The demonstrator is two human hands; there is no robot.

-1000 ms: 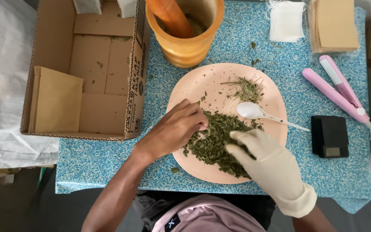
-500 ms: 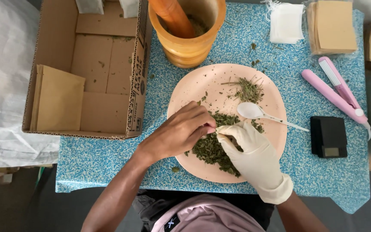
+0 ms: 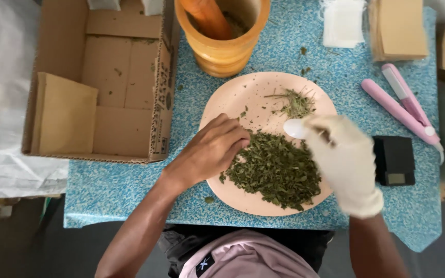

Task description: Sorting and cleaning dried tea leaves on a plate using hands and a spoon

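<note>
Blue speckled tabletop [image 3: 130,185] carries a round peach plate [image 3: 243,95]. Your bare left hand [image 3: 209,149] curls its fingers narrow at the dried green leaf pile [image 3: 276,170], just beside them. Your gloved right hand [image 3: 346,157] pinches a small white plastic spoon [image 3: 295,128] above that pile.

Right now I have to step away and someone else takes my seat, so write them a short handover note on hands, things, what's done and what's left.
Left hand: bare, fingers curled on the plate at the edge of the herb pile.
Right hand: gloved, holding a white spoon over the plate.
Stems: small separate heap at the plate's far side.
Mortar with pestle: behind the plate.
Scale, pink tool: to the right.
Done: some stems picked out.
Left: most of the pile looks unsorted.
</note>
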